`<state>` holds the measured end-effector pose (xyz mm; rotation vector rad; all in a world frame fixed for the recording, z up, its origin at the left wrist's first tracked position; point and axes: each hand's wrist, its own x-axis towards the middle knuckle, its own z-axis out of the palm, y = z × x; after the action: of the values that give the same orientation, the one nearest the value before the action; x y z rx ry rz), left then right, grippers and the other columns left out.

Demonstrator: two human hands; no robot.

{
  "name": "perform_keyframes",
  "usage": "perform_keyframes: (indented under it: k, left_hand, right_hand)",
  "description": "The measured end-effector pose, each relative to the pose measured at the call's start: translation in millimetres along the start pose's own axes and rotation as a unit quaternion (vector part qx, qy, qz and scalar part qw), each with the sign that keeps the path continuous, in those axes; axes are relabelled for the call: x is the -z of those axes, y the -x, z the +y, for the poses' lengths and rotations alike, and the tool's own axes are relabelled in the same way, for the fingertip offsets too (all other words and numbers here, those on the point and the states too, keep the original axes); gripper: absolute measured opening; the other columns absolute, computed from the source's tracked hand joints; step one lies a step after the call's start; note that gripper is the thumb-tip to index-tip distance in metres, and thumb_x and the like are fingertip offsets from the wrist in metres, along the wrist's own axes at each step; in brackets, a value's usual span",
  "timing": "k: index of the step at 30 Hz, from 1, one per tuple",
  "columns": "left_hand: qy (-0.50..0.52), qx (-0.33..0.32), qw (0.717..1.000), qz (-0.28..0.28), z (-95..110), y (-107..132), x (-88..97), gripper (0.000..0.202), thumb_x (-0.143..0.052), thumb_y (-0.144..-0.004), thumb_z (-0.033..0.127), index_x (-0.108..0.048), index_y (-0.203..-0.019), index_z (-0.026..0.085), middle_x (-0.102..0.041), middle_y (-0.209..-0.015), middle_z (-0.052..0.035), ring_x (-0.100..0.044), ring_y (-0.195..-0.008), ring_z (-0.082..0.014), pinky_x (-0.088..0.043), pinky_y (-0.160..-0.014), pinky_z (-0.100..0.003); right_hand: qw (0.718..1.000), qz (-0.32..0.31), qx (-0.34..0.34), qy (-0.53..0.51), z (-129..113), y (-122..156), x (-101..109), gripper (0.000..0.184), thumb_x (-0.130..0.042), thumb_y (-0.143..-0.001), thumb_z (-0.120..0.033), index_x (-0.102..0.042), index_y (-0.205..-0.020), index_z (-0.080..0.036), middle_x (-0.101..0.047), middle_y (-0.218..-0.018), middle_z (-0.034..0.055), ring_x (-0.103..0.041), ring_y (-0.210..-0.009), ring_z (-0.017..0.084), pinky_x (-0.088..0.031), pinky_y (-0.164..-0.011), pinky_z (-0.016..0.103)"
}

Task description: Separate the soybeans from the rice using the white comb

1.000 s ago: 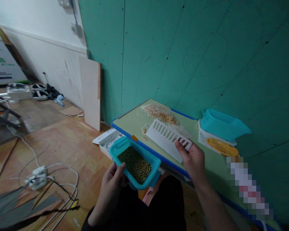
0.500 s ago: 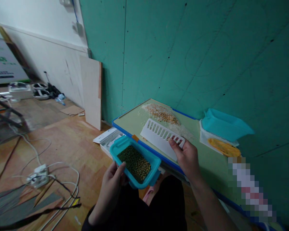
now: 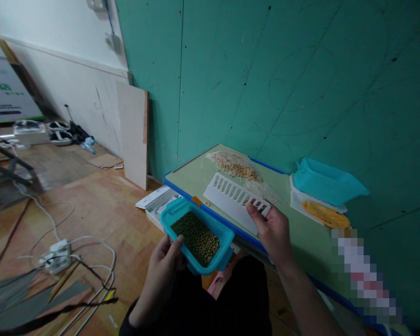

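My left hand (image 3: 164, 261) is closed on the near left rim of a turquoise plastic container (image 3: 222, 228), thumb on top. Inside it lie dark green beans (image 3: 191, 228) and pale yellow beans (image 3: 210, 246). The container is just off the front edge of the table (image 3: 182, 172). My right hand (image 3: 273, 231) grips the right end of a white slotted plastic strip (image 3: 227, 200), the thumb over its slots. That strip is low over the tabletop, by the blue front edge. Behind it spreads a heap of white grains and yellowish beans (image 3: 236, 165).
At the table's right back stands another turquoise container (image 3: 325, 182) on something white, beside a yellow object (image 3: 325, 214). A green wall (image 3: 231, 70) rises behind. Cables and a power strip (image 3: 58, 256) lie on the floor to the left; a board (image 3: 133, 135) leans against the wall.
Almost nothing differs. My right hand and the white strip have shifted very slightly to the right; the left hand and container stay in place.
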<state>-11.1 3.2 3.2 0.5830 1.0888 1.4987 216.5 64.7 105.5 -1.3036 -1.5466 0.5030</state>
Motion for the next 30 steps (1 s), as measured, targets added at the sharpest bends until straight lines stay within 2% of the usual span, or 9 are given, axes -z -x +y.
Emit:
perform_keyframes:
  k: [7, 14, 30]
  left_hand:
    - [0.011, 0.003, 1.000, -0.001, -3, -1, 0.9, 0.035, -0.078, -0.075, 0.049, -0.059, -0.075, 0.019, -0.045, -0.045, 0.0102, -0.040, -0.039, -0.0066, -0.034, -0.042, -0.019]
    - [0.015, 0.000, 1.000, -0.013, 0, 0, -0.9, 0.035, -0.079, -0.074, 0.048, -0.059, -0.076, 0.019, -0.044, -0.046, 0.0100, -0.039, -0.041, -0.0071, -0.032, -0.043, -0.020]
    - [0.022, 0.004, 1.000, -0.020, 0, 1, -0.6, 0.033, -0.078, -0.077, 0.046, -0.060, -0.075, 0.019, -0.045, -0.047, 0.0098, -0.040, -0.041, -0.0068, -0.032, -0.043, -0.020]
  right_hand:
    - [1.000, 0.009, -0.010, 0.004, 8, -2, 2, 0.034, -0.066, -0.087, -0.051, -0.073, -0.092, -0.018, -0.077, -0.085, 0.0065, -0.070, -0.075, 0.022, -0.052, -0.065, 0.029]
    - [1.000, 0.025, -0.004, 0.014, 5, -3, 1, 0.033, -0.066, -0.087, -0.050, -0.072, -0.092, -0.018, -0.077, -0.086, 0.0071, -0.071, -0.077, 0.023, -0.053, -0.065, 0.030]
    - [1.000, -0.007, -0.008, -0.001, 0, -2, -8, 0.033, -0.066, -0.088, -0.050, -0.072, -0.092, -0.017, -0.077, -0.084, 0.0061, -0.069, -0.073, 0.022, -0.052, -0.066, 0.029]
